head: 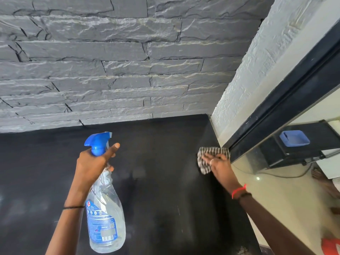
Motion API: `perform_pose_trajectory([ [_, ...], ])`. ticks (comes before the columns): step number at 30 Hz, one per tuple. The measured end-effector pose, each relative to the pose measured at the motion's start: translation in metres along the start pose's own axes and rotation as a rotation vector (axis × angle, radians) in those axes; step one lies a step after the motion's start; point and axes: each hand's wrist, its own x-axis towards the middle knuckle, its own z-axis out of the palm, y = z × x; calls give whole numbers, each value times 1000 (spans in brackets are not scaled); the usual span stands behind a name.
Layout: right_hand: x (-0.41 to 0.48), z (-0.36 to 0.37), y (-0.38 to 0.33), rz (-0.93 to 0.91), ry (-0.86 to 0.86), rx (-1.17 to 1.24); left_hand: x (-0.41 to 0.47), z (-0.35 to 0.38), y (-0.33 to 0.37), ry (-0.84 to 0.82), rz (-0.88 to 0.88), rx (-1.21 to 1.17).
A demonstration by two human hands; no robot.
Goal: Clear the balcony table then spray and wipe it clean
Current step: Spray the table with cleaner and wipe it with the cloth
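1. The left hand (92, 166) curls tight round the spray bottle (104, 214), held above the dark surface (165, 181).
2. The right hand (219, 166) lies flat, pressing a striped cloth (206, 153) on the surface's right edge.
3. A black window frame (276, 122) is just beside the cloth.

We see a clear plastic spray bottle (104, 208) with a blue trigger head and a blue label, gripped round its neck by our left hand (92, 162) and hanging upright above the black table (161, 199), its nozzle turned toward the right-hand side. A black-and-white striped cloth (213, 151) lies crumpled under the flat fingers of our right hand (217, 166), at the table's right edge. The matte tabletop spreads beneath and between both hands, with faint pale smears.
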Motion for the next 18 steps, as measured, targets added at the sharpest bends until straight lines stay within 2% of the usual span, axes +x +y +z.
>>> perform_pose_trajectory([
  [3, 53, -32, 7, 166, 77, 80, 0, -6, -3, 13, -12, 5],
  [6, 96, -44, -20, 179, 105, 158, 3, -11, -5, 45, -25, 10],
  [9, 111, -37, -61, 66, 89, 189, 7, -16, -5, 68, -36, 7],
  [13, 79, -10, -99, -210, 87, 79, 13, -15, -3, 77, -28, -4],
  [18, 37, 5, -57, -240, 50, 82, 19, -13, -6, 71, -28, -17],
])
